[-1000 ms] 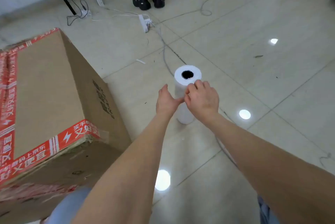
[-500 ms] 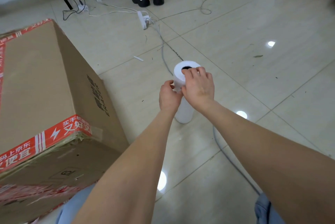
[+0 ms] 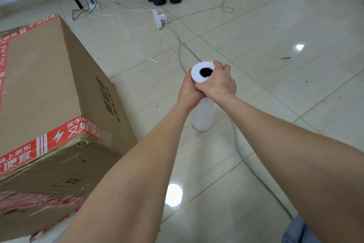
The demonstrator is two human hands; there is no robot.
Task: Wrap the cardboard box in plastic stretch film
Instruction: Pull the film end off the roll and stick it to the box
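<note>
Both hands now clasp the upright roll (image 3: 202, 116) near its top, left hand (image 3: 188, 93) from the side, right hand (image 3: 218, 84) curled round it, where fingertips only picked at it before; perhaps the film's end is found. The box (image 3: 43, 85) sits at nine o'clock.

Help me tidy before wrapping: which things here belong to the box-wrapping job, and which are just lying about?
Job: cardboard box; stretch film roll, upright, gripped near its top by left hand and right hand.
Lying about: power strip; grey cable; white scrap.
</note>
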